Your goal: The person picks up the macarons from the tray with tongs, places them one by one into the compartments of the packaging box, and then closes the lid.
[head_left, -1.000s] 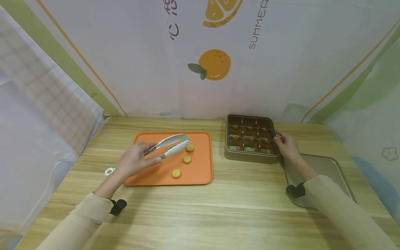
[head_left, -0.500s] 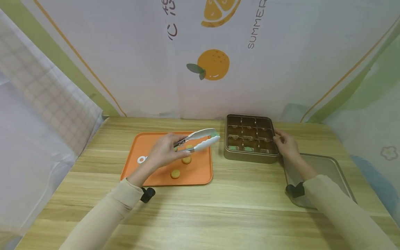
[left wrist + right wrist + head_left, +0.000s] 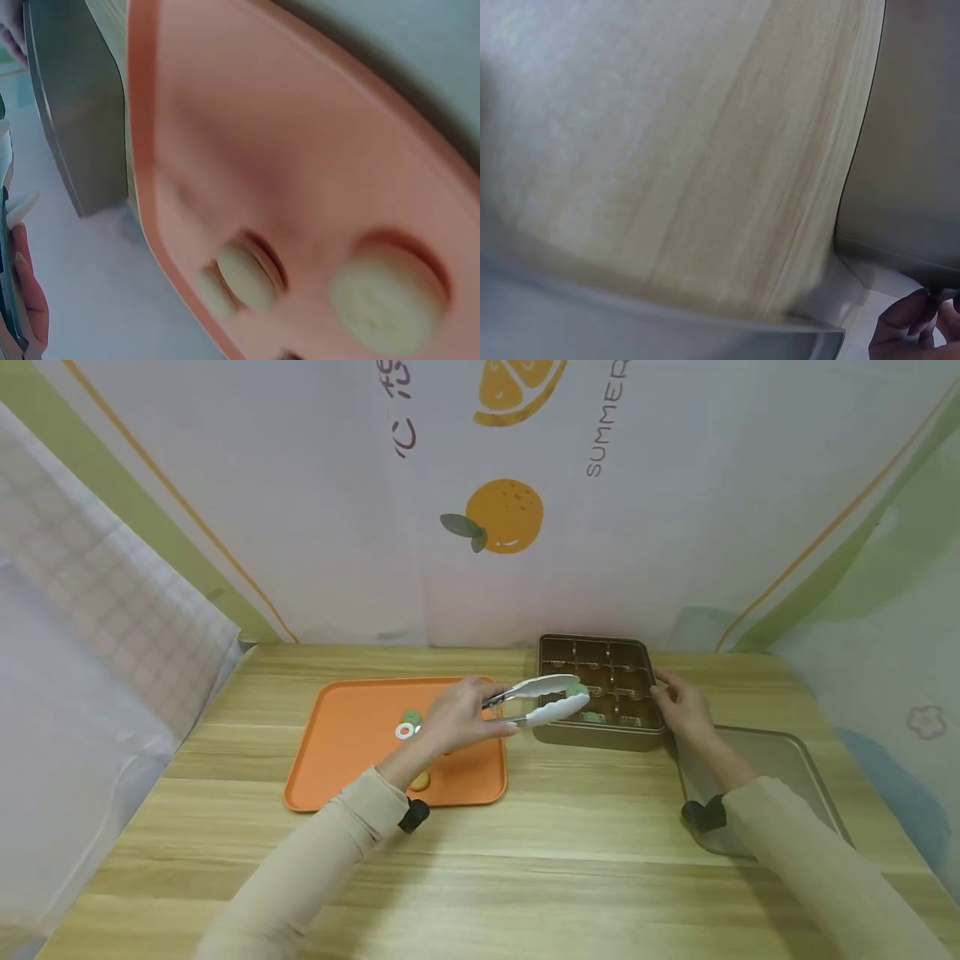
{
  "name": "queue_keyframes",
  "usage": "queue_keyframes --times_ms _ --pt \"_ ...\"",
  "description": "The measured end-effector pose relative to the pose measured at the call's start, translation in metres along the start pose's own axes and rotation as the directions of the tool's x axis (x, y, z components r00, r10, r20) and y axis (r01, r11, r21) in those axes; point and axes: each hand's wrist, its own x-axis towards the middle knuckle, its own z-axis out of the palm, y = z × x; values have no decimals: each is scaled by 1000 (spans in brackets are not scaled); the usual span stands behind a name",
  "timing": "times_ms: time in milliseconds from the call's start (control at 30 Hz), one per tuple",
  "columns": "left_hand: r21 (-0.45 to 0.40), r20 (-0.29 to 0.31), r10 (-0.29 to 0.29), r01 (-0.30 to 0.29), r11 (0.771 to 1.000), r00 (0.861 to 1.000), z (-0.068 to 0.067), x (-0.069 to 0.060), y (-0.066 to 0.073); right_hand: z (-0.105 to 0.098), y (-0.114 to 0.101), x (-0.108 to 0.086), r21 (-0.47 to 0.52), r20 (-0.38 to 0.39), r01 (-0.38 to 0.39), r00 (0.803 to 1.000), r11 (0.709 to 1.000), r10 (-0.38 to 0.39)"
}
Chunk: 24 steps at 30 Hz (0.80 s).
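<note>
Moved rightward since the earlier frame: my left hand (image 3: 456,718), fingers pinching the tongs (image 3: 557,711), whose tips hold a green cookie (image 3: 576,690) over the divided box's (image 3: 596,737) front row. My right hand (image 3: 686,710) grips the box's right side. Leftward, on the surface (image 3: 525,877): orange tray (image 3: 341,718) bearing a yellow cookie (image 3: 422,782).

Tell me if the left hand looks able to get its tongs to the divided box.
Most likely yes: the left hand holds the tongs with their white tips over the near left of the divided box, which is open on top. The right hand is at its right side, out of the way.
</note>
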Motion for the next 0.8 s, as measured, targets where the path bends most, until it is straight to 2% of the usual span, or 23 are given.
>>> queue_keyframes --times_ms 233,533,800 --pt "11 24 28 -29 1000 999 13 14 13 0 0 -1 24 10 17 1000 1000 -17" --pt "22 74 22 -23 999 997 27 31 31 2 1 1 13 -12 27 1000 1000 -27" --pt "91 67 46 -52 995 997 39 43 48 1 2 0 26 3 11 1000 1000 -11"
